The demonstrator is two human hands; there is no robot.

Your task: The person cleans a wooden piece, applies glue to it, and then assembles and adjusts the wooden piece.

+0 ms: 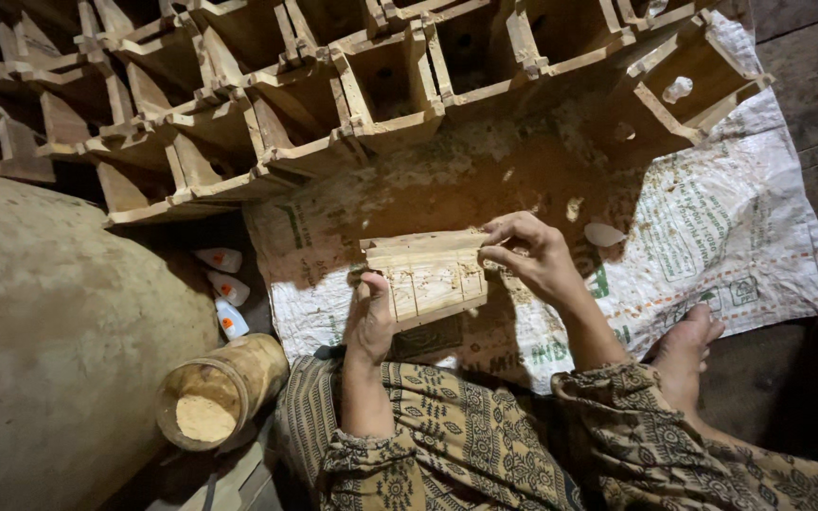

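Note:
A small pale wooden frame piece (431, 275) with carved grooves sits between both my hands, over a white woven sack (712, 237) spread on the floor. My left hand (369, 322) grips its lower left corner with the thumb on top. My right hand (532, 254) curls its fingers over the upper right edge. Both sleeves are of dark patterned cloth.
Stacked wooden box frames (371, 85) fill the top of the view. A big round earthen mass (49, 331) lies at left, with a jar of sawdust-like powder (215, 393) and small white bottles (224, 284) beside it. A bare foot (684, 350) rests at right.

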